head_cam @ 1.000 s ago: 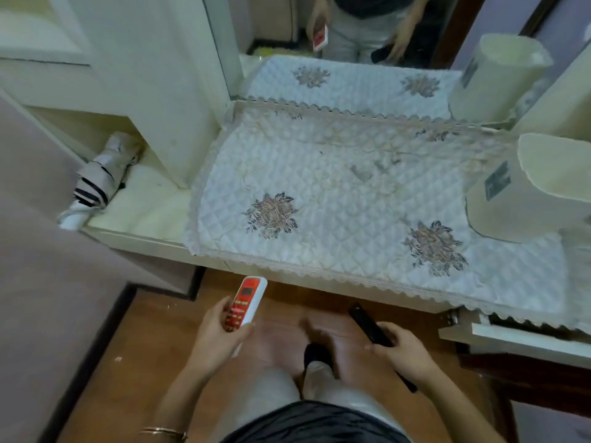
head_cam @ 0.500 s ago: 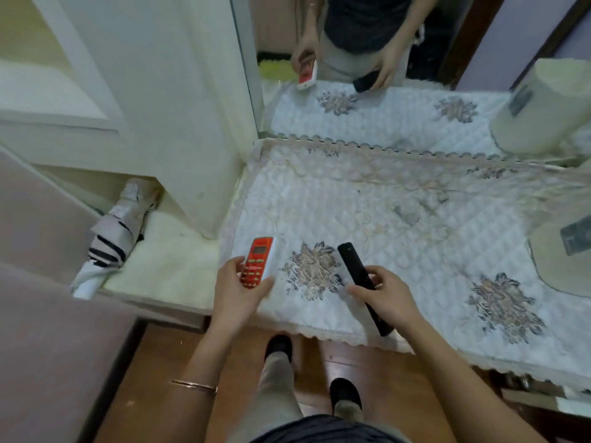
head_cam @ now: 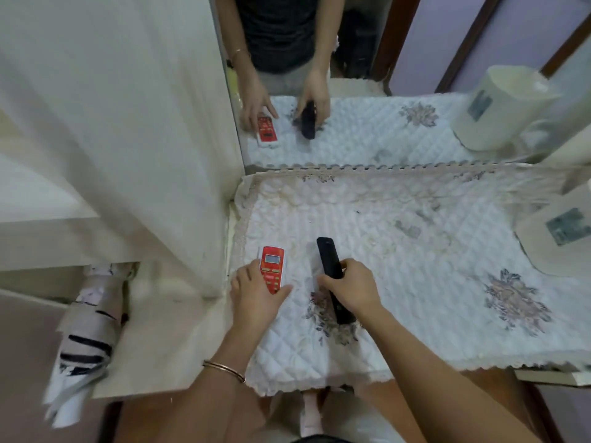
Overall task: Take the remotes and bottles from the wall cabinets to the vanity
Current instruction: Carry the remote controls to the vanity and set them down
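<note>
A red and white remote (head_cam: pixel 271 268) lies flat on the quilted white cloth (head_cam: pixel 415 266) covering the vanity, at its left end. My left hand (head_cam: pixel 256 298) rests on the remote's lower half, fingers curled round it. A long black remote (head_cam: pixel 331 270) lies just to the right, angled up and slightly left. My right hand (head_cam: pixel 355 289) grips it around the middle, its lower end sticking out below my hand over an embroidered flower. No bottles are in view.
A mirror (head_cam: pixel 367 91) behind the vanity reflects my hands and both remotes. A cream lampshade-like cylinder (head_cam: pixel 556 238) stands at the right end of the cloth. A white cabinet panel (head_cam: pixel 128 139) rises at left, with a striped folded umbrella (head_cam: pixel 86 340) on a low ledge.
Both hands moved up from over the floor onto the vanity cloth, carrying the remotes. The remotes now lie against the cloth.
</note>
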A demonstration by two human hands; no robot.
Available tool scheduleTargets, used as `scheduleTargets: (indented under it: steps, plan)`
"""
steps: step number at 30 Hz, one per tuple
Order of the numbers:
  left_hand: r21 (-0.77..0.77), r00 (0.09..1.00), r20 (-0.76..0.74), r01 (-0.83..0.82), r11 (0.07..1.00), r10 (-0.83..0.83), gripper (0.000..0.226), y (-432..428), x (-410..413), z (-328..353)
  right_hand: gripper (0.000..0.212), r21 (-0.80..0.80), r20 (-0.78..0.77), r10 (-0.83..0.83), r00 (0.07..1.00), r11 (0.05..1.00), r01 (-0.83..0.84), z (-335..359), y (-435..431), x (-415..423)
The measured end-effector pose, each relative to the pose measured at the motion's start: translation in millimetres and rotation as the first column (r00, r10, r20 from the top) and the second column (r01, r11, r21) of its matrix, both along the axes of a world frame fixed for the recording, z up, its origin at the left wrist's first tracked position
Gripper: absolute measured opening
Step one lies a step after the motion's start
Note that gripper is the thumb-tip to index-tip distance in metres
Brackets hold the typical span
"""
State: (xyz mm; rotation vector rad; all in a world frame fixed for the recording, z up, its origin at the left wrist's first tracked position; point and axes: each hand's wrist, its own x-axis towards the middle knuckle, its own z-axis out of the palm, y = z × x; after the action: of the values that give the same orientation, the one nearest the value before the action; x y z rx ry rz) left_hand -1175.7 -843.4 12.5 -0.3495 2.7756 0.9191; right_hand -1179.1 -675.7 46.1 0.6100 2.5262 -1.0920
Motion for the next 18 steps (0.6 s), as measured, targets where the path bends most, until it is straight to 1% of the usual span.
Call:
scheduleTargets:
  steps: [1,3,6,8,10,15,18]
  plan:
    - [0.006,1.0,0.001,0.023,1.0,-0.023,0.085,-1,1,0,0.028,0.021,-0.004,-0.006,1.0,1.0,0.006,-1,-1,-3]
    - [0.017,0.999,0.002,0.045,0.999,-0.045,0.082,-5,2,-1,0.039,0.079,0.002,0.011,1.0,0.997,-0.012,-5,-2,-7]
    - [-0.023,0.996,0.029,0.082,0.996,-0.081,0.075,-8,0,-1,0.052,0.16,0.04,0.082,0.996,0.983,-0.087,-10,-2,-5]
    - [-0.045,0.995,0.059,0.081,0.996,-0.078,0.071,-6,0,0,0.052,0.18,0.051,0.131,0.99,0.974,-0.138,-14,-3,-1]
    - [-0.059,0.995,0.078,0.065,0.996,-0.06,0.069,-3,1,2,0.049,0.167,0.046,0.134,0.99,0.976,-0.14,-19,-7,4]
    - [-0.079,0.997,0.077,0.019,0.997,-0.013,0.069,5,2,2,0.046,0.124,0.022,0.132,0.991,0.983,-0.134,-19,-11,2]
    - [-0.091,0.998,0.066,-0.005,0.996,0.011,0.071,9,-2,3,0.042,0.141,0.008,0.179,0.984,0.974,-0.178,-18,-13,-4]
